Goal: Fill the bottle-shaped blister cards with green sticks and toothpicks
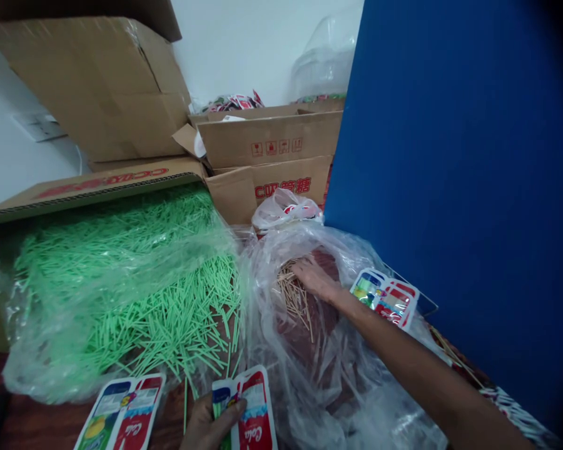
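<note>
My left hand (209, 425) is at the bottom edge, closed on a red and blue "Cola" packet (248, 409) with a green stick under the thumb. My right hand (315, 279) reaches into a clear plastic bag (309, 369), fingers curled down onto a heap of thin tan sticks (294, 299). Whether it grips any stick is hidden. To the left lies a large clear bag of green sticks (131, 281), spilling toward my left hand.
Another flat packet (122, 412) lies at the bottom left, and more packets (387, 299) sit beside my right wrist. A blue panel (460, 187) walls off the right. Cardboard boxes (267, 162) stand behind, one holding the green sticks. Dark wooden table underneath.
</note>
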Action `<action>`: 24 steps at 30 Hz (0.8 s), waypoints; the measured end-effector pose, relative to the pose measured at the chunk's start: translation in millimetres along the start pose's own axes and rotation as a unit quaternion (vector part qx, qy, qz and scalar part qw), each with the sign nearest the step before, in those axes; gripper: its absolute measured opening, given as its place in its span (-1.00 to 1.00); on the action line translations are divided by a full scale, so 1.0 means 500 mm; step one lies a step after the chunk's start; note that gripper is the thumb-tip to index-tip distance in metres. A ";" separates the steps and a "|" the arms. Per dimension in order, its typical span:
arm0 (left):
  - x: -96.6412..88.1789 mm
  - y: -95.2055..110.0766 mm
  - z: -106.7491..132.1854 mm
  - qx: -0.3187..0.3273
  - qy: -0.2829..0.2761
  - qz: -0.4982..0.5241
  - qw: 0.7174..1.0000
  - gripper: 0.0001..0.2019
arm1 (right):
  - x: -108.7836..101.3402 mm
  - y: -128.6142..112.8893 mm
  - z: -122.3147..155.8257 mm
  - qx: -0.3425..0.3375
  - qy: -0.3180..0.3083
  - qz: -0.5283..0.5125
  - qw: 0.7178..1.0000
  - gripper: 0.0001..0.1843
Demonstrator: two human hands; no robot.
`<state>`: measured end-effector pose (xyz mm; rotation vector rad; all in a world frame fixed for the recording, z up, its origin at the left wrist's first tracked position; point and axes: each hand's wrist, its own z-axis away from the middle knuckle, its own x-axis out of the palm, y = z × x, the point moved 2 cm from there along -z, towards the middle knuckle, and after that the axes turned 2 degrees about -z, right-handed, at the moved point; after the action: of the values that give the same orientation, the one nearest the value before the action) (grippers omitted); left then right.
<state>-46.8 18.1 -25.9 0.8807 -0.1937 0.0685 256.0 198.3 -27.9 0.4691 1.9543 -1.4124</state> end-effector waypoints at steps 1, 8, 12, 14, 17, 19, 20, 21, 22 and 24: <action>0.002 -0.001 -0.001 0.007 -0.004 0.000 1.000 -0.65 | 0.000 -0.008 0.015 0.007 0.002 -0.013 1.000 -0.82; 0.011 -0.004 -0.001 0.001 -0.015 0.000 1.000 -0.67 | 0.033 -0.049 0.115 0.123 0.086 -0.161 0.976 -0.73; 0.013 -0.001 0.005 -0.004 -0.032 -0.010 0.999 -0.67 | 0.073 -0.068 0.173 0.164 0.140 -0.259 0.941 -0.62; 0.013 0.001 0.006 0.006 -0.038 -0.014 0.999 -0.67 | 0.094 -0.073 0.198 0.184 0.175 -0.310 0.916 -0.63; 0.013 0.002 0.007 0.013 -0.043 -0.024 0.999 -0.66 | 0.122 -0.076 0.223 0.207 0.205 -0.340 0.894 -0.67; 0.015 0.004 0.009 0.014 -0.041 -0.035 0.998 -0.66 | 0.136 -0.080 0.231 0.211 0.200 -0.321 0.901 -0.69; 0.016 0.005 0.010 0.015 -0.039 -0.037 0.998 -0.66 | 0.141 -0.082 0.234 0.213 0.194 -0.312 0.905 -0.70; 0.017 0.006 0.012 0.015 -0.040 -0.038 0.998 -0.66 | 0.144 -0.085 0.236 0.214 0.185 -0.303 0.910 -0.71; 0.019 0.007 0.014 0.015 -0.041 -0.036 0.998 -0.67 | 0.146 -0.089 0.237 0.212 0.178 -0.296 0.914 -0.72; 0.022 0.008 0.017 0.014 -0.043 -0.033 0.998 -0.67 | 0.146 -0.097 0.241 0.204 0.175 -0.295 0.917 -0.72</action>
<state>-37.6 14.0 -15.4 0.9172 -0.2456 -0.0279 210.4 62.2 -68.1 0.3426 2.1898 -2.2818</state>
